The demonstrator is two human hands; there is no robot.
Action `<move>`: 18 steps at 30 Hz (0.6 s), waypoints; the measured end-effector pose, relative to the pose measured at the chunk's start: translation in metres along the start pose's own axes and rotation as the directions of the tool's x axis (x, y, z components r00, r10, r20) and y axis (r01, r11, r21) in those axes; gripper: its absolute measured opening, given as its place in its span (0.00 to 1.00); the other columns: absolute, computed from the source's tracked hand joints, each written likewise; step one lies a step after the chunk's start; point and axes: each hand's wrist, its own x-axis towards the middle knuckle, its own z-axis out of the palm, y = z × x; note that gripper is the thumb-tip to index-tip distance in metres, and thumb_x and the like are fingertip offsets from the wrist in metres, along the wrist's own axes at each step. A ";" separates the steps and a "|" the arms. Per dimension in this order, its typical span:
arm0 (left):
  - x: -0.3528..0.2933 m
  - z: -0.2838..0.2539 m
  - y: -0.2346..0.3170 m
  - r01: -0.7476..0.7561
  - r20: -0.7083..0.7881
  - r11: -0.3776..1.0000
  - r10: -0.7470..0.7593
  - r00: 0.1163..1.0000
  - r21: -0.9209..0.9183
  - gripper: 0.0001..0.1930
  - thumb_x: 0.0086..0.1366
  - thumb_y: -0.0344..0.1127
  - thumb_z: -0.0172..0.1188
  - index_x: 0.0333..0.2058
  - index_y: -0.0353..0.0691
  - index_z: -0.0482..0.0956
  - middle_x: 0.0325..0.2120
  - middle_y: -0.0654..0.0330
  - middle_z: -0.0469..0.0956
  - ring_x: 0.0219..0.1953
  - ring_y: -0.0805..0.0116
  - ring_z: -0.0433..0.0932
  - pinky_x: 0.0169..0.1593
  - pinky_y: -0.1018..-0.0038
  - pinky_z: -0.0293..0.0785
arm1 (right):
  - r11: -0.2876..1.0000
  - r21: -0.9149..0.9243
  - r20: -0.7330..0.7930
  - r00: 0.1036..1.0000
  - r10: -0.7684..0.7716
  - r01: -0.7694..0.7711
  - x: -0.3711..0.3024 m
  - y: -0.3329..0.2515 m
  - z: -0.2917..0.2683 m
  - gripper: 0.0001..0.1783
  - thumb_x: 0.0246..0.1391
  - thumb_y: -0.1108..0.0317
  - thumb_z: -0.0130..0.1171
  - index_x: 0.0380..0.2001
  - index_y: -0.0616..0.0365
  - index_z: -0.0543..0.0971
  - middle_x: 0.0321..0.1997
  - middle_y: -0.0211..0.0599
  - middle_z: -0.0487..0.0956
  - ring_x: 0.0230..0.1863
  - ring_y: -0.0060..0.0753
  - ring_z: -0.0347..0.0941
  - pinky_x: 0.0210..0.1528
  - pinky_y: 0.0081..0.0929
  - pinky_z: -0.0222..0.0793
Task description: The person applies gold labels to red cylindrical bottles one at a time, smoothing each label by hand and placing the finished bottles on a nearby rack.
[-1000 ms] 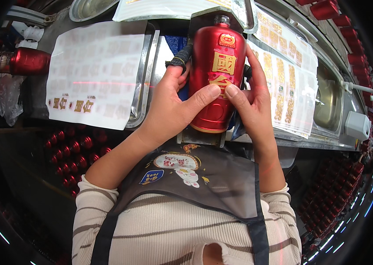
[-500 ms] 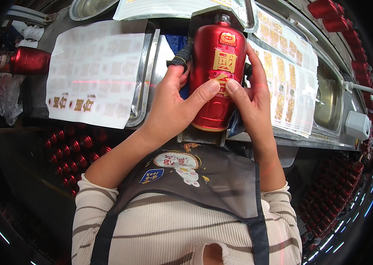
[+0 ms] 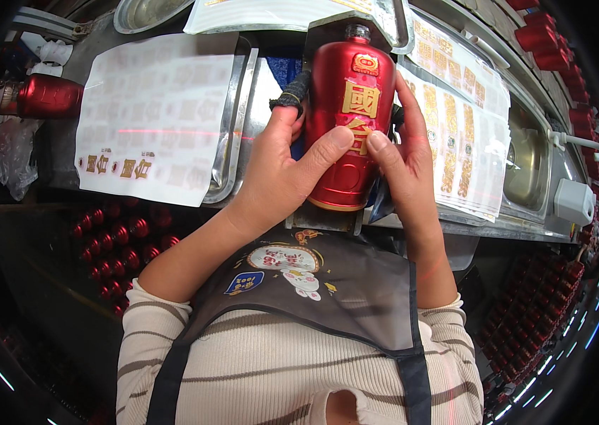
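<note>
A glossy red bottle (image 3: 342,166) with raised gold characters and a bare threaded neck lies neck-away on a metal holder (image 3: 335,219) in front of me. From its left side my left hand (image 3: 285,156) grips it, thumb pressed on the lower gold character. My right hand (image 3: 409,152) wraps the right side, its thumb against the same character. Dark bands cover a finger on each hand. Most fingers are hidden beside and behind the bottle. A decal sheet (image 3: 150,106) with a few gold-brown characters left near its lower edge lies to the left on a metal tray (image 3: 232,163).
More gold decal sheets (image 3: 455,142) lie on the right, beside a metal sink (image 3: 529,163). Another red bottle (image 3: 48,97) lies at the far left, near a plastic bag (image 3: 12,149). A metal bowl (image 3: 147,14) sits at the back. Rows of red bottles (image 3: 533,319) stand low on both sides.
Both hands stay on the bottle with almost no movement. My right thumb has shifted very slightly to the right, away from the gold character's middle.
</note>
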 end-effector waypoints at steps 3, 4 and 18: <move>0.000 -0.002 0.001 -0.017 0.024 0.996 0.015 1.000 0.092 0.24 0.66 0.39 0.67 0.52 0.29 0.69 0.48 0.51 0.78 0.50 0.69 0.78 0.54 0.72 0.75 | 0.999 -0.014 0.005 0.999 -0.040 0.040 0.000 0.003 0.003 0.45 0.60 0.76 0.60 0.74 0.64 0.46 0.70 0.52 0.60 0.65 0.38 0.68 0.64 0.33 0.69; 0.000 -0.001 0.003 -0.012 0.025 0.997 0.010 1.000 0.079 0.24 0.66 0.38 0.67 0.51 0.29 0.69 0.48 0.50 0.78 0.50 0.69 0.78 0.53 0.72 0.75 | 0.999 -0.011 0.000 0.999 -0.045 0.045 0.000 0.004 0.004 0.46 0.59 0.77 0.60 0.74 0.64 0.46 0.70 0.53 0.60 0.65 0.38 0.68 0.63 0.33 0.69; 0.013 0.006 0.010 0.000 -0.020 0.998 0.001 1.000 0.070 0.26 0.63 0.40 0.70 0.46 0.25 0.67 0.44 0.47 0.79 0.47 0.68 0.80 0.50 0.73 0.77 | 0.989 -0.149 -0.119 0.992 -0.032 0.014 0.007 0.002 0.005 0.39 0.61 0.71 0.61 0.70 0.63 0.54 0.61 0.53 0.71 0.49 0.33 0.79 0.46 0.24 0.79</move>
